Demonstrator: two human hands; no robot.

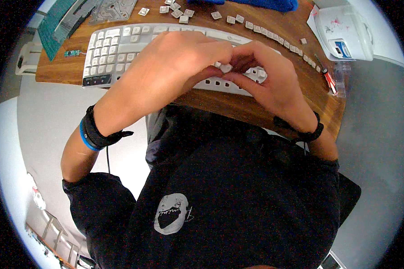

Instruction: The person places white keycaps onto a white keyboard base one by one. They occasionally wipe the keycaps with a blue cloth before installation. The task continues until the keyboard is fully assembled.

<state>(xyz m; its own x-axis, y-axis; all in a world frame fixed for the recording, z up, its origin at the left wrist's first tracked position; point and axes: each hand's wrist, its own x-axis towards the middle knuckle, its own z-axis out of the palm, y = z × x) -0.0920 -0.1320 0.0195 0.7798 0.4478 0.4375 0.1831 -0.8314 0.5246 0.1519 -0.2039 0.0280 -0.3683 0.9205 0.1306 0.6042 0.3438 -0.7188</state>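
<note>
A white keyboard (121,40) lies on the wooden table under my hands, its number block at the left. Along its near edge, bare key sockets (217,83) show without caps. My left hand (179,58) arches over the middle of the keyboard with its fingers bent inward. From the right, my right hand (274,76) meets it, thumb and fingers curled together. Between the fingertips of both hands sits a small white keycap (225,68), pinched just above the keyboard. My left hand hides part of the keys, and some fingertips are covered.
Loose keycaps (175,14) lie beyond the keyboard, and a curved row of keycaps (274,36) runs rightward. A red screwdriver (331,83) rests at the right edge near a white plastic box (343,31). A small green circuit board (72,53) and a green mat (51,33) are at left.
</note>
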